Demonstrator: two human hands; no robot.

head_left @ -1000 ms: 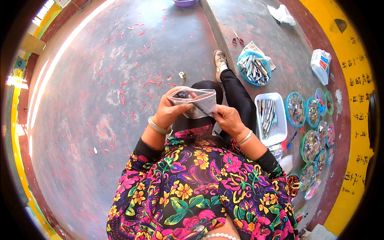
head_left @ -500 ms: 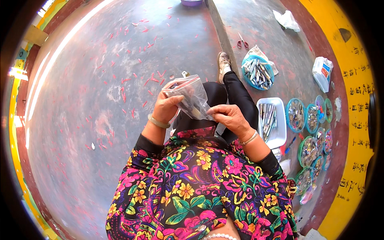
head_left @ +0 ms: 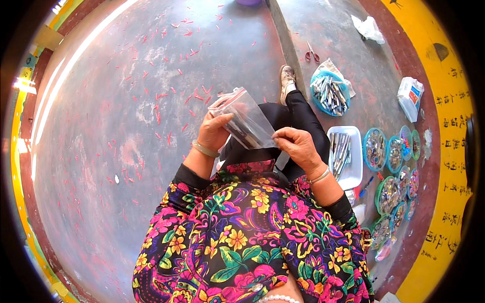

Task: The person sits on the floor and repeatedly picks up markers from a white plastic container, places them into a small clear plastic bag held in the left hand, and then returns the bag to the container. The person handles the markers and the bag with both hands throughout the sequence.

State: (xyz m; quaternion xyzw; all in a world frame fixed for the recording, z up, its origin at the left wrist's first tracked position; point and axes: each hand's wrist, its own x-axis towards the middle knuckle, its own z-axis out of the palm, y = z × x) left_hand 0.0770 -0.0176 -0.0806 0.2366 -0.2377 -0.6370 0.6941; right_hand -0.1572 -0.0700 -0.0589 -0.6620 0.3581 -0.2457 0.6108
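The clear plastic bag [head_left: 258,123] is located above the person's lap, in front of the black trousers [head_left: 313,129], and is supported by both hands. The left hand [head_left: 212,130] secures the upper left end of the bag: the thumb lies on the near face, and the fingers are mostly concealed behind it, so their exact spacing cannot be told. The right hand [head_left: 297,144] engages the lower right corner, with thumb and index finger pinched together on the film. The bag is tilted, and dark, elongated contents [head_left: 245,133] are visible through its wall. To the right of the legs, a white tray [head_left: 357,164] holds pen-like silver pieces [head_left: 341,151]; beyond it, a blue basket [head_left: 323,111] contains similar pieces. Red-handled scissors [head_left: 312,56] lie near the basket. Round dishes [head_left: 365,151] stand right of the tray, and red scraps [head_left: 157,117] are scattered across the floor [head_left: 101,222]
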